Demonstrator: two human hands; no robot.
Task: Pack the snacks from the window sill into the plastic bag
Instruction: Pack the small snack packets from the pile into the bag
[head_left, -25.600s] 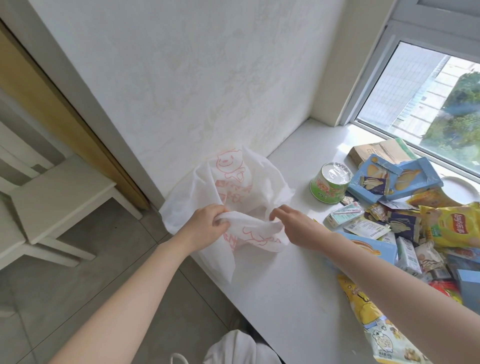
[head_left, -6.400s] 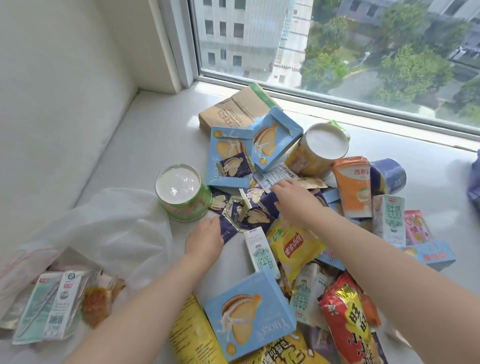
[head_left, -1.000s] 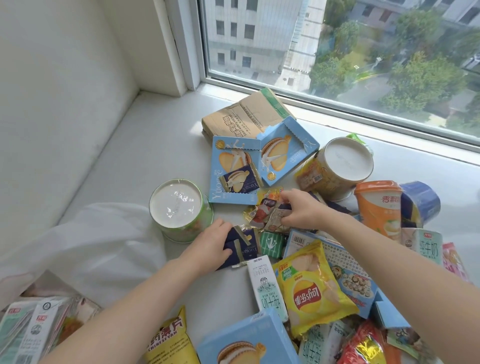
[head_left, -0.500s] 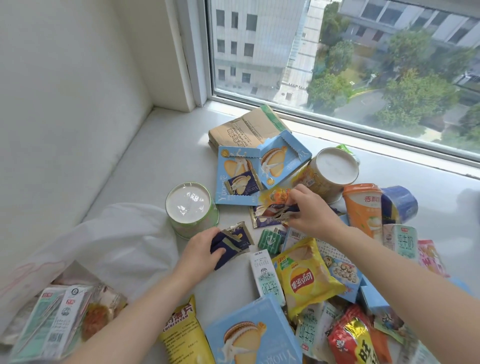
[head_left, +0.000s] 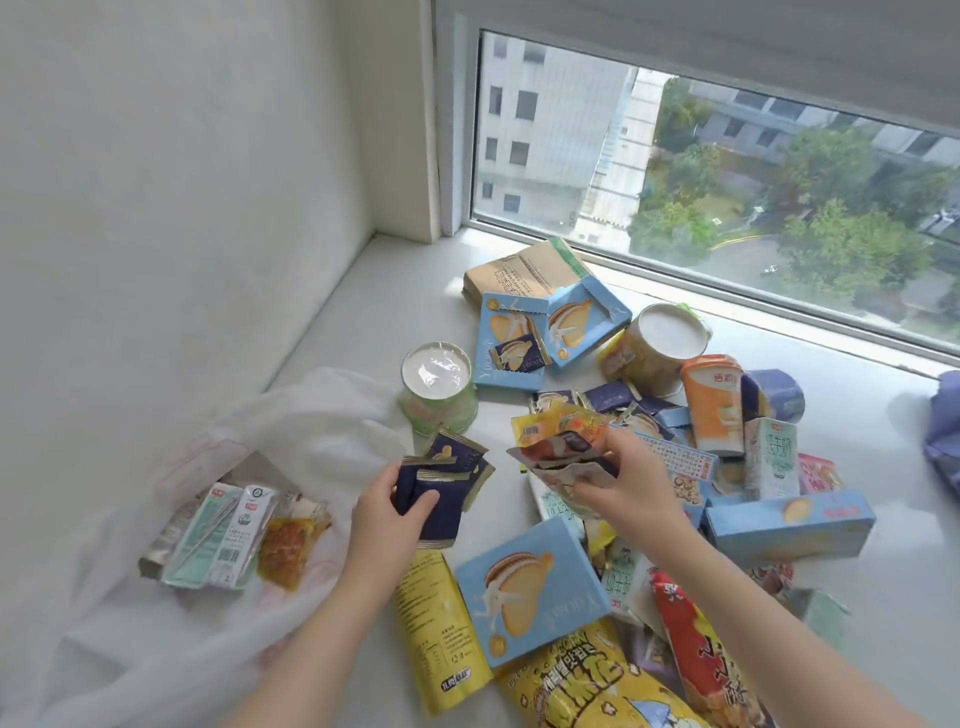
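A white plastic bag (head_left: 322, 415) lies open on the sill at the left, with milk cartons (head_left: 218, 535) and an orange packet (head_left: 288, 545) showing through it. My left hand (head_left: 387, 514) holds a bunch of dark blue snack wrappers (head_left: 441, 488) just right of the bag. My right hand (head_left: 623, 478) grips several small colourful packets (head_left: 561, 441) above the snack pile. The two hands are close together over the sill.
A heap of snacks covers the white sill (head_left: 363, 312): green tub (head_left: 439, 384), yellow tub (head_left: 660, 348), blue pie boxes (head_left: 530, 587), orange cup (head_left: 711, 400), yellow chip bags (head_left: 587, 680), a brown box (head_left: 524, 270). Wall at left, window behind.
Both hands lifted off the pile with their packets and drew back toward me, the left one moving toward the bag. The view tilted up and left.
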